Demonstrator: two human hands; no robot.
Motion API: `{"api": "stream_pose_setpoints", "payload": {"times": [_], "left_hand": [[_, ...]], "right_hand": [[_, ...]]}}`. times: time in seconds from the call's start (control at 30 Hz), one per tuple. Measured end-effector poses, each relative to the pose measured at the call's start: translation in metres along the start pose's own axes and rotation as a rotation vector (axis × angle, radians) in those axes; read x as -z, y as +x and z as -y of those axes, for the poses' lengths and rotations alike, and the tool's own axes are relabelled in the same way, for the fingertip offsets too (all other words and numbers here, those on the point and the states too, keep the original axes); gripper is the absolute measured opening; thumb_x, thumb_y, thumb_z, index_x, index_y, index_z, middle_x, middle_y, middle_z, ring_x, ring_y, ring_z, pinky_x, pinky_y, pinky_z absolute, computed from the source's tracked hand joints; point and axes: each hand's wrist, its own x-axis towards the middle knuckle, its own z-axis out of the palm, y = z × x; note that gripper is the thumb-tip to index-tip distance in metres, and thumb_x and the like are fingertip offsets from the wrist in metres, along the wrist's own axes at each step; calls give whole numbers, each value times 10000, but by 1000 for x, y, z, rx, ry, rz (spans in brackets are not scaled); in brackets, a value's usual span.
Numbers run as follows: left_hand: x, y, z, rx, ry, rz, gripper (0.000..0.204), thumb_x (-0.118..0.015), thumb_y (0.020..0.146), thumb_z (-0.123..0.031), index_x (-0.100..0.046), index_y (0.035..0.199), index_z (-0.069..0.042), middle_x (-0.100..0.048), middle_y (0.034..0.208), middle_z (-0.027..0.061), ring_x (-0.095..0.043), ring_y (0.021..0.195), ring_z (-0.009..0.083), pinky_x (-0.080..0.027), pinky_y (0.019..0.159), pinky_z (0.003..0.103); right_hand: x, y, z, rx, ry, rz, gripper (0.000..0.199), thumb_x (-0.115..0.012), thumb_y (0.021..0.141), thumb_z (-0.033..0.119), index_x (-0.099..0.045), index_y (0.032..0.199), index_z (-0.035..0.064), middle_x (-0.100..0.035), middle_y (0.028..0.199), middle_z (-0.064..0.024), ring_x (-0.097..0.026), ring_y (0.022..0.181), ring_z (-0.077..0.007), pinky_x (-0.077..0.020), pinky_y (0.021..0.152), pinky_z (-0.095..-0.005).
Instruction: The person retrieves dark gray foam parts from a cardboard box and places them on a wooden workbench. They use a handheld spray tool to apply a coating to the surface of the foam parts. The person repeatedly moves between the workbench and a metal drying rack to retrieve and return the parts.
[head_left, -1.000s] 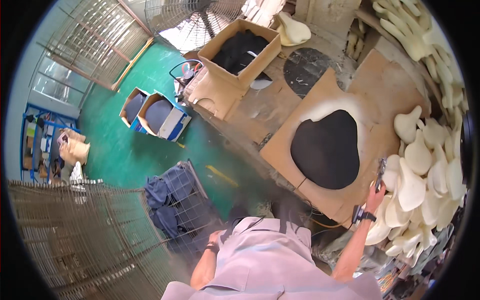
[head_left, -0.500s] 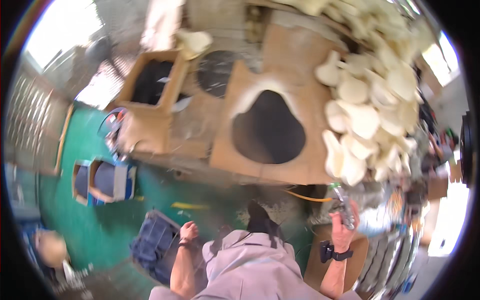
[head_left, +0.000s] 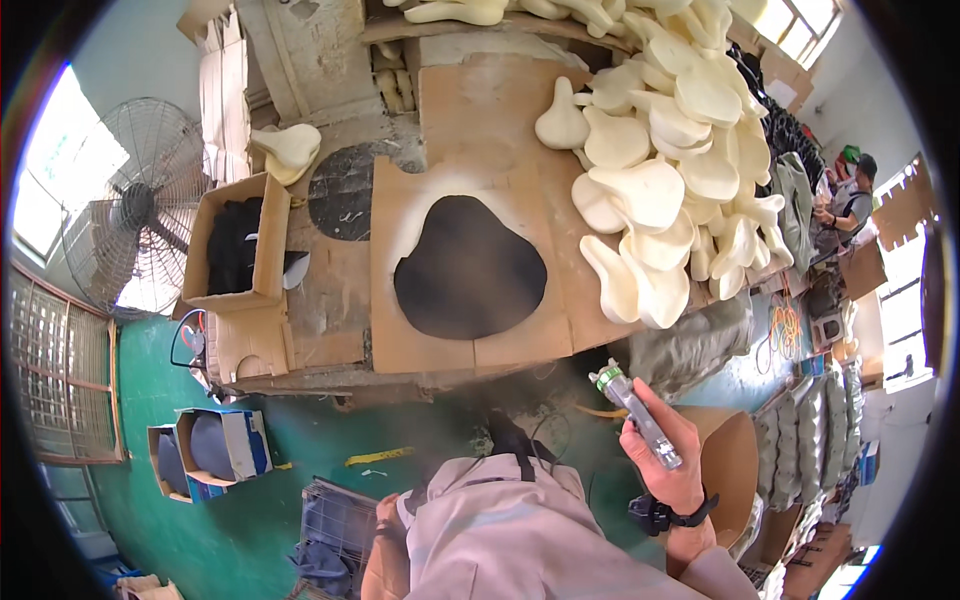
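Note:
My right hand [head_left: 668, 455] is wrapped around a silver spray gun [head_left: 640, 420] with a green ring near its nozzle. The gun is raised in front of the table's near edge, its nozzle pointing up and left. Beyond it lies a black saddle-shaped sheet [head_left: 468, 268], flat on cardboard [head_left: 548, 220] with a whitish haze around the sheet. Low at my left side hangs my left hand [head_left: 388, 510], beside a wire basket [head_left: 345, 515] holding dark blue cloth; its fingers are mostly hidden.
Cream foam bicycle-saddle pads [head_left: 640, 190] are heaped on the table's right. At its left stands a cardboard box [head_left: 268, 240] of black pieces, with a big fan [head_left: 140, 205] behind. Open boxes [head_left: 245, 445] sit on the green floor. A person [head_left: 855, 205] is at far right.
My right hand has brought the spray gun left and turned it, nozzle toward the table. The left hand has dropped lower along my side. The view has swung right.

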Motion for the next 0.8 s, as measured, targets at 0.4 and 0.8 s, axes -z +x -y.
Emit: {"api": "stream_pose_setpoints", "payload": {"times": [0.4,0.8], "left_hand": [[-70,5,-199,-685,690,-175,371,-623,898,-258,-630,1224,-80,-668,1162,171,-618,1096,338,-486,947,453],[-240,43,-461,-1026,997,-309,678,-735,839,-320,-475,1461,-256,-250,1619,112,-190,1497,381,-205,1179,611]], "right_hand": [[18,12,-21,32,-62,155,577,-740,819,8,-553,1365,1,-683,1012,-193,-676,835,-321,-533,764,-345],[18,23,-45,-32,-2,93,581,-739,802,9,-557,1353,-14,-671,945,-172,-652,774,-311,-523,717,-341]]}}
